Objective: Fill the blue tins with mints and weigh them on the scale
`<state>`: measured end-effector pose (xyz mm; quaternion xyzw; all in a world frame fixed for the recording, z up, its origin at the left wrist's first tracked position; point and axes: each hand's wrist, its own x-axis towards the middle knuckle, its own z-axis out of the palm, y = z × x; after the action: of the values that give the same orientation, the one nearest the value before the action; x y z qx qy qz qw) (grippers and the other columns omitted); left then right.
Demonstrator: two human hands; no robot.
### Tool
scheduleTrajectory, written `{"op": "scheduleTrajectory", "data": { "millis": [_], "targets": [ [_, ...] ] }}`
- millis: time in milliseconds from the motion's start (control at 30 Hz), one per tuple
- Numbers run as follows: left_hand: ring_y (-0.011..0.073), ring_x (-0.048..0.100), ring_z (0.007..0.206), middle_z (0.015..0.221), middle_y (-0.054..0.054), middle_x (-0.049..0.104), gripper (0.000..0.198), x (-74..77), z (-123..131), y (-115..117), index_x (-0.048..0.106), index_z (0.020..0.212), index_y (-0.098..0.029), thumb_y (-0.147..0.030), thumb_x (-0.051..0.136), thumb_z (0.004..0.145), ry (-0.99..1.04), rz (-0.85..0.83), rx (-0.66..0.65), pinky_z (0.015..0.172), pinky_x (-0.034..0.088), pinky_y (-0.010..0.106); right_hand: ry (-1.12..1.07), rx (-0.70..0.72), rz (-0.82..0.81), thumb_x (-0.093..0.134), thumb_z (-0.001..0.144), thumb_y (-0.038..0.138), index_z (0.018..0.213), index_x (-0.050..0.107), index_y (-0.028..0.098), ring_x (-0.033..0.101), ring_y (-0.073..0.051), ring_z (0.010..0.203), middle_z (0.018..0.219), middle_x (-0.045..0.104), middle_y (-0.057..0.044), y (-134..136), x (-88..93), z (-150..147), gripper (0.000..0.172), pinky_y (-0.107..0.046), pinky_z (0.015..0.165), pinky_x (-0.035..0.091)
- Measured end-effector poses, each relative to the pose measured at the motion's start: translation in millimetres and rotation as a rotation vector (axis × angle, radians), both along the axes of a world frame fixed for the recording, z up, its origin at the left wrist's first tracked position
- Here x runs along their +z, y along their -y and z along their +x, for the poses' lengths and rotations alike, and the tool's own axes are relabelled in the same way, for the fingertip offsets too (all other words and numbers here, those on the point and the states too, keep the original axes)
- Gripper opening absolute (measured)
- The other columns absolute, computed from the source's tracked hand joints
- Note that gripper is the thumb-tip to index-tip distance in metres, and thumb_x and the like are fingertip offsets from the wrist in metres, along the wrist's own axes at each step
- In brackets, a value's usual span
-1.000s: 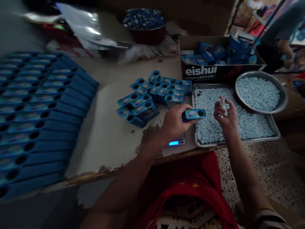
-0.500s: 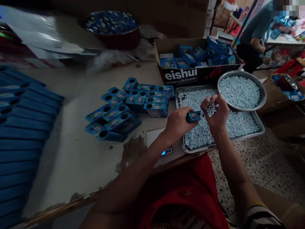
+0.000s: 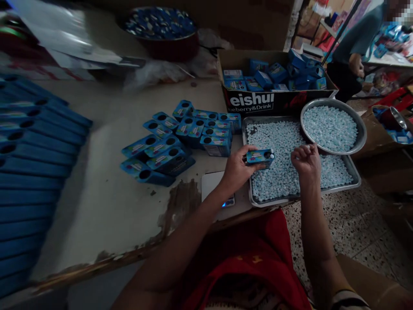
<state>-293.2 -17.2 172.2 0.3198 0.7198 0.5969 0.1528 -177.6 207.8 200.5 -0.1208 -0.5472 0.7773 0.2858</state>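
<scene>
My left hand [image 3: 238, 168] grips a small blue printed box [image 3: 258, 156], tilted on its side above the metal tray [image 3: 356, 181]. A few white tablets [image 3: 272, 155] show at the box's right end. Over the tray, apart from the box, my right hand [image 3: 306, 159] is closed with curled fingers; what lies inside it is hidden. Pale white-blue tablets [image 3: 277, 183] cover the tray in a layer. A round metal bowl [image 3: 363, 133] heaped with the same tablets rests on the tray's back right part.
Left of the tray stand several blue boxes [image 3: 190, 129] with round holes on top. A small scale [image 3: 209, 183] sits by the table edge. Behind is a carton [image 3: 277, 98] of blue boxes. More boxes [image 3: 35, 181] line the left. A person [image 3: 358, 47] sits at far right.
My right hand has closed and moved slightly right, away from the box; tablets showed in its palm before. My left hand has turned the box so its printed side shows.
</scene>
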Motion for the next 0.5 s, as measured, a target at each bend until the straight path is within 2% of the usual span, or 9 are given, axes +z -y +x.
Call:
{"op": "scheduleTrajectory", "data": {
  "millis": [100,200,300,433,500],
  "targets": [
    [0.0213,0.077,0.090,0.100,0.001,0.078,0.048,-2.9,-6,40,0.072,0.115,-0.022,-0.038,0.096,0.076,0.053,0.069,0.044,0.084,0.064,0.034,0.131,0.109,-0.062,0.071,0.089,0.084,0.064,0.026,0.026,0.006,-0.010,0.050,0.053,0.010,0.013,3,-11.7,17,0.078,-0.028,0.046,0.014],
    [0.0206,0.075,0.089,0.101,0.002,0.078,0.049,-3.9,-11,87,0.074,0.116,-0.023,-0.040,0.095,0.076,0.050,0.048,0.104,0.083,0.063,0.033,0.288,0.154,-0.169,0.091,0.083,0.058,0.066,0.028,0.026,0.009,-0.008,0.046,0.050,0.016,0.014,6,-19.8,25,0.073,-0.024,0.041,0.019],
    [0.0216,0.075,0.093,0.101,0.003,0.078,0.048,-12.2,-13,124,0.076,0.114,-0.022,-0.042,0.095,0.074,0.035,-0.043,0.175,0.087,0.061,0.033,0.389,0.153,-0.277,0.094,0.082,0.035,0.070,0.035,0.025,0.017,-0.007,0.043,0.049,0.025,0.014,4,-21.4,21,0.061,-0.020,0.039,0.026],
    [0.0231,0.075,0.093,0.100,0.003,0.079,0.049,-31.3,-11,145,0.078,0.112,-0.023,-0.047,0.095,0.072,0.088,-0.104,0.212,0.090,0.061,0.036,0.485,0.092,-0.454,0.081,0.095,0.022,0.078,0.047,0.023,0.035,-0.006,0.043,0.054,0.042,0.011,9,-10.3,8,0.037,-0.016,0.042,0.036],
    [0.0248,0.076,0.099,0.110,0.004,0.080,0.055,-35.6,-9,149,0.078,0.117,-0.023,-0.048,0.096,0.071,0.115,-0.076,0.202,0.096,0.061,0.038,0.525,0.076,-0.530,0.072,0.100,0.020,0.086,0.055,0.022,0.041,-0.005,0.044,0.061,0.053,0.008,17,-0.8,2,0.023,-0.014,0.043,0.038]
  ]
}}
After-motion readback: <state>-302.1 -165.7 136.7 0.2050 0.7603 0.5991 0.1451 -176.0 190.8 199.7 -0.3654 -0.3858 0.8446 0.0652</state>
